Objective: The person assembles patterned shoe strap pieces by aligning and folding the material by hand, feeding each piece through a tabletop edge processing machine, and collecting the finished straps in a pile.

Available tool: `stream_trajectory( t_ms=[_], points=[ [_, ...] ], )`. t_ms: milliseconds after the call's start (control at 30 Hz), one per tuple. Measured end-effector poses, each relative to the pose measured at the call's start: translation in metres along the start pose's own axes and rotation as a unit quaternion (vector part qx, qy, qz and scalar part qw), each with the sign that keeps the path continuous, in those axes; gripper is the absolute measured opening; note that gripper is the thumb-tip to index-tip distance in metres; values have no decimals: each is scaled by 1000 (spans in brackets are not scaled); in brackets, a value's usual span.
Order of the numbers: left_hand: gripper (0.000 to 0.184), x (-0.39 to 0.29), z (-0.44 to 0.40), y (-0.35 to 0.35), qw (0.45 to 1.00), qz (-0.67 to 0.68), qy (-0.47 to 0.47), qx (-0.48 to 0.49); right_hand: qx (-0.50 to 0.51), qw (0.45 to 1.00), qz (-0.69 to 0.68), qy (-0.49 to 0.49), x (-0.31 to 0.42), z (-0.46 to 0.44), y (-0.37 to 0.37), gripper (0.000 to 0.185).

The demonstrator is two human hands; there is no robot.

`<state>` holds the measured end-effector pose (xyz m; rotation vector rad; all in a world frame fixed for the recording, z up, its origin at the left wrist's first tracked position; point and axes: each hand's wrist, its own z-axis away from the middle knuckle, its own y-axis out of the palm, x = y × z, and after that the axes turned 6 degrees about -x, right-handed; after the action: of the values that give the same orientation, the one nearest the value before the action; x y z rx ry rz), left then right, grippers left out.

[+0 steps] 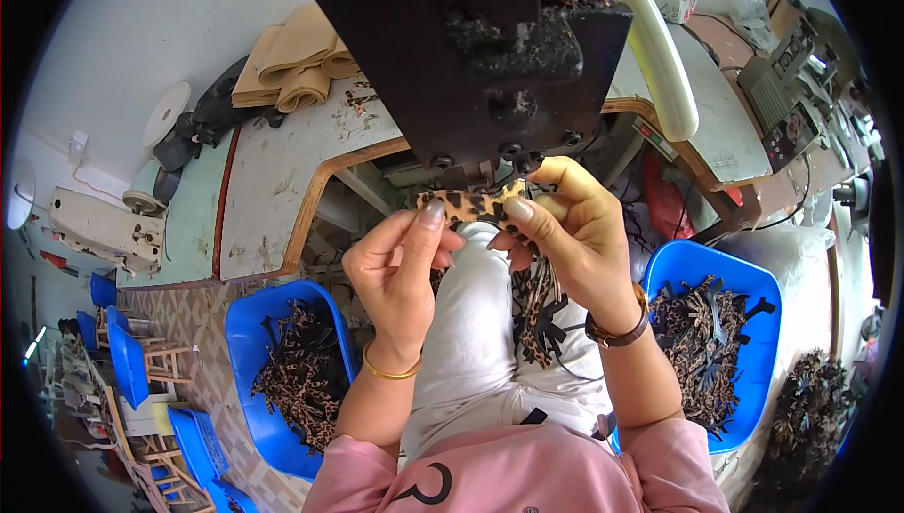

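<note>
A short leopard-print fabric strip (468, 205) is stretched level between my two hands, just below the black machine head (508, 71). My left hand (403, 259) pinches its left end between thumb and forefinger. At the other end, my right hand (574, 221) holds the strip under the thumb, with fingers curled close to the machine's lower edge. Below my right hand, a bunch of leopard-print strips (535, 315) hangs over my lap. The machine's working point behind the strip is mostly hidden.
A blue bin of leopard-print pieces (240, 362) stands at my left, another blue bin (765, 325) at my right. The worktable (282, 174) curves around the machine. Brown paper rolls (297, 56) lie on it. A sewing machine (105, 231) is far left; a dark pile (805, 419) lies lower right.
</note>
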<state>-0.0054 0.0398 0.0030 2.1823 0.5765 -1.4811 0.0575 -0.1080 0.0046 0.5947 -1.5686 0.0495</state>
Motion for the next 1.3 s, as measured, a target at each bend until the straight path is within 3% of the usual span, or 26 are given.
stream_trajectory(
  t_ms=[100, 200, 533, 633, 667, 833, 900, 967, 1033, 1100, 1133, 1167, 1233, 1300],
  points=[
    [17, 0, -11, -6, 1000, -4, 17, 5, 23, 1000, -4, -17, -7, 2, 4, 32],
    [17, -2, -18, -12, 998, -25, 45, 24, 39, 994, 94, -49, -12, 6, 7, 43],
    [18, 2, -6, -26, 999, -3, 0, 36, 30, 985, 160, -54, -1, 7, 3, 48],
    [17, 1, -14, -28, 997, -17, 18, 74, 64, 977, 179, -100, 0, 1, -5, 51],
    [16, -3, -18, -24, 993, -28, 5, 112, 24, 981, 145, -125, -1, -1, 0, 47],
    [16, -8, -25, -3, 979, -37, -23, 199, 78, 976, 169, -112, 14, -9, -6, 48],
    [14, -7, -22, 0, 978, -21, -56, 200, 111, 968, 195, -113, 25, -14, -14, 48],
    [14, 2, -19, 3, 983, -28, 23, 180, 156, 911, 320, -207, 38, -23, -20, 41],
    [13, -2, -12, 8, 987, -41, 16, 156, 155, 918, 322, -170, 42, -31, -25, 36],
    [14, -3, -8, 12, 991, -55, 18, 122, 160, 913, 312, -209, 48, -37, -28, 31],
    [14, 0, -5, 14, 993, -43, 13, 110, 189, 929, 285, -144, 57, -40, -28, 33],
    [14, 1, -3, 16, 993, -44, 13, 110, 186, 914, 329, -150, 60, -41, -30, 33],
    [14, 3, 0, 22, 996, -21, 21, 82, 216, 927, 293, -87, 62, -47, -32, 35],
    [14, 5, 2, 23, 997, -18, 26, 76, 224, 922, 299, -101, 61, -51, -32, 39]
  ],
)
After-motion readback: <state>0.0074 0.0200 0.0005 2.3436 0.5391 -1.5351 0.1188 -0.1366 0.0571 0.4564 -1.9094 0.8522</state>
